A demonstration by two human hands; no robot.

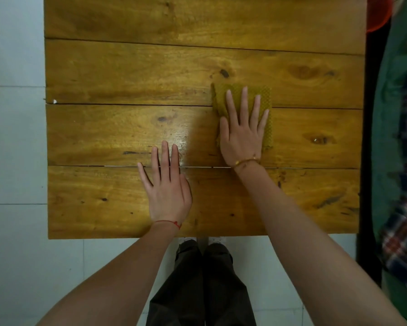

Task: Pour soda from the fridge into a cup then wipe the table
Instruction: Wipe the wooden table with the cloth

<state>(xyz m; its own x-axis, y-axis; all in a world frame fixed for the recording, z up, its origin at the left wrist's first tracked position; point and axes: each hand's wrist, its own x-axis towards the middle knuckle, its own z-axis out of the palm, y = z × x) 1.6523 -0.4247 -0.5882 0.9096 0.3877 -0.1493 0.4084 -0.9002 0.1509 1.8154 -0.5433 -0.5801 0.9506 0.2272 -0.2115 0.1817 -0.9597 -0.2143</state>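
Seen from above, a wooden counter (127,74) of four broad planks fills most of the view, its grain amber and knotted, with dark seams running left to right between the planks. A pale sheen of reflected light lies near the middle of the surface, just beyond the left hand's fingertips.

The right hand (241,135) lies flat on a folded mustard-yellow cloth (266,100), fingers straight and slightly spread, palm pressing the cloth down against the wood. The cloth sits right of centre, straddling the seam between the second and third planks from the far edge; its far edge and right edge show beyond the fingers, the rest is covered by the hand. A thin golden bracelet (246,161) circles that wrist.

The left hand (167,189) rests flat on the bare wood, nearer the person and to the left of the cloth, fingers straight and close together, holding nothing. It lies across the seam between the two nearest planks. A red thread (168,222) is tied round its wrist. The two hands are apart, not touching each other.

Beneath the near edge of the counter, dark trousers (197,285) and the toes of pale shoes stand on a light tiled floor (14,231). Along the right edge of the view hang green and plaid fabrics (402,184), with something red at the far right corner.
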